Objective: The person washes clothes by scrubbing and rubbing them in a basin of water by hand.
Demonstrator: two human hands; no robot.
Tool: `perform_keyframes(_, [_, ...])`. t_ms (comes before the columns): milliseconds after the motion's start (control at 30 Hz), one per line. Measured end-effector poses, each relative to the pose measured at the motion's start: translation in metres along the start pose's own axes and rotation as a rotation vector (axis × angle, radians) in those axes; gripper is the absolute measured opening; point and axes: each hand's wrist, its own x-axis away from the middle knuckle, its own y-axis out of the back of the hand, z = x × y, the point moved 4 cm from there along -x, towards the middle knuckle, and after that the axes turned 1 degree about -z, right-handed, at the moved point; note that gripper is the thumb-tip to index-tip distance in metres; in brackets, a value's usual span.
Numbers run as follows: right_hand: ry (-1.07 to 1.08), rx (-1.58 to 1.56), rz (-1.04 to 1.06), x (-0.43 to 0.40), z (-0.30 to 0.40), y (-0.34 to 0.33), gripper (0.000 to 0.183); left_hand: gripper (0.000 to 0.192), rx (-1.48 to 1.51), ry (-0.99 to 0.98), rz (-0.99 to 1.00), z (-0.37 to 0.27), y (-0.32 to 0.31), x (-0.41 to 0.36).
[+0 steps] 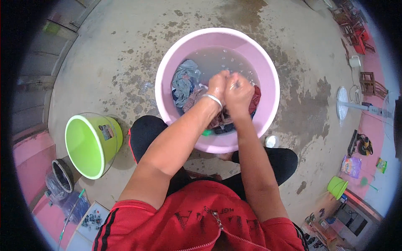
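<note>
Both fists are pressed side by side inside a round pink plastic tub (pixel 161 73) of cloudy water (pixel 213 58). My left hand (pixel 217 84), with a silver bangle (pixel 214 101) at its wrist, is closed on brownish wet cloth (pixel 195 99). Against it, my right hand (pixel 240 91) is clenched on the same cloth, wet across its back. Folds show below and between the wrists; the gripped part is hidden by the fingers. Grey-blue cloth (pixel 184 83) bunches at the tub's left. Dark red cloth (pixel 255 99) lies right of my right hand. A green object (pixel 207 132) shows near the front wall.
A lime-green bucket (pixel 84 146) leans on its side at left. By my right knee stands a small white container (pixel 271 141). Wet patches mark the concrete floor (pixel 135 62). Along the right wall are a pedestal fan (pixel 342 102), wooden chairs (pixel 348 29) and a small green bucket (pixel 337 187).
</note>
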Motion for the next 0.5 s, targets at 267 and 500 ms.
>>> perform_keyframes(267, [-0.366,-0.029,0.511,-0.02,-0.075,0.038,0.041,0.017,-0.218,0.177,0.034,0.007,-0.026,0.029])
perform_keyframes(500, [-0.283,-0.155,0.645,-0.032,-0.062,0.112,0.022,0.044,-1.551,-0.232,0.652,-0.013,-0.013,0.044])
